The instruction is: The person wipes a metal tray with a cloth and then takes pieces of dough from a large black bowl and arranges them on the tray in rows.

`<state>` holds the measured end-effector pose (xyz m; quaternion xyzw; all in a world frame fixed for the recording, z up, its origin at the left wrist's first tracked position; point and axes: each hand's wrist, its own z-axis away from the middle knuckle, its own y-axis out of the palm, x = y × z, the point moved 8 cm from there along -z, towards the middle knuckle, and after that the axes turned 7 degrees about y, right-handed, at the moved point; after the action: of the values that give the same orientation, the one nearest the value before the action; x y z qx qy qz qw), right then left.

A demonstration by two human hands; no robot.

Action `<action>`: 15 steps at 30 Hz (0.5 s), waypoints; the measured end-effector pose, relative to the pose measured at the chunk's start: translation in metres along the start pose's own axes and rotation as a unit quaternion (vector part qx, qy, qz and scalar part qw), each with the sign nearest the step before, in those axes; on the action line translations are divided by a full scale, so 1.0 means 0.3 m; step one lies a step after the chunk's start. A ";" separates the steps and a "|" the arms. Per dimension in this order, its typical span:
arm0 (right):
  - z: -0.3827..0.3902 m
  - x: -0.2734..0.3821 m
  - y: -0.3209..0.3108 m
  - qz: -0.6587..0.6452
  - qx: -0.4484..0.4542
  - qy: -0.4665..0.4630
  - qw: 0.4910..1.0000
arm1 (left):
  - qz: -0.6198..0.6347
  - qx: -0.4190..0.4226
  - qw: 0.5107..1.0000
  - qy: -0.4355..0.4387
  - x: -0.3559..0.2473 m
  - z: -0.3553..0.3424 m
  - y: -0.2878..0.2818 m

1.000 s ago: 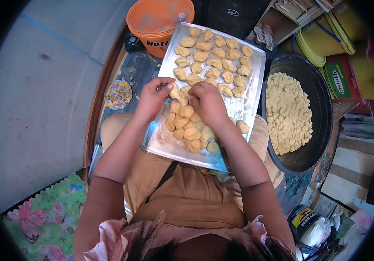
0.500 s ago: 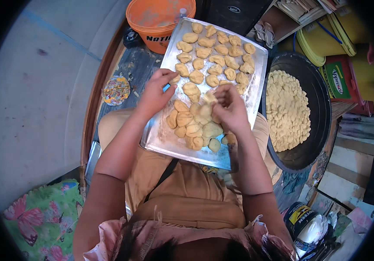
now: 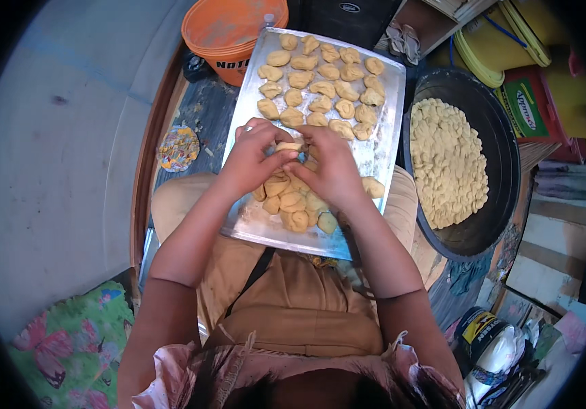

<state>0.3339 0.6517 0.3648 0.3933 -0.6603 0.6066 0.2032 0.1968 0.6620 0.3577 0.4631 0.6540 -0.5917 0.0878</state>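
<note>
A metal baking tray [image 3: 387, 102] lies across my lap, its far part covered with rows of tan dough lumps [image 3: 322, 88]. Over its middle, my left hand [image 3: 254, 155] and my right hand [image 3: 332, 163] meet, fingers closed around a small piece of dough [image 3: 289, 146] between thumbs and fingertips. Just below them, nearer me, is a heap of dough pieces [image 3: 294, 202], partly hidden by the hands. One lone dough lump [image 3: 373, 187] sits beside my right wrist, near the tray's right side.
On the right stands a wide black basin [image 3: 505, 153] holding a mass of small dough bits [image 3: 447, 163]. An orange bucket [image 3: 228, 31] is behind the tray's far left corner. A round patterned pad [image 3: 178, 148] lies on the floor at left. Yellow containers [image 3: 494, 41] crowd the far right.
My hands were apart, the left by the tray's left side and the right over the heap with dough. They have come together, both on one piece. The tray appears shifted slightly left.
</note>
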 end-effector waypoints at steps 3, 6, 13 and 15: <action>-0.003 -0.032 0.022 -0.088 0.073 0.100 0.988 | 0.124 -0.062 0.990 -0.015 -0.003 0.012 -0.019; 0.015 -0.097 -0.070 -0.077 0.027 0.090 0.993 | 0.322 -0.137 0.924 -0.157 0.074 0.044 -0.030; 0.046 -0.297 -0.196 -0.233 -0.040 0.188 0.953 | -0.193 -0.013 0.977 0.086 0.029 0.007 0.050; 0.032 -0.256 -0.163 -0.113 -0.019 0.180 0.977 | -0.208 -0.014 0.973 0.097 0.000 0.003 0.053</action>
<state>0.4200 0.6655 0.3371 0.3456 -0.5759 0.6277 0.3934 0.2078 0.6590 0.3465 0.3705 0.7496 -0.5403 -0.0943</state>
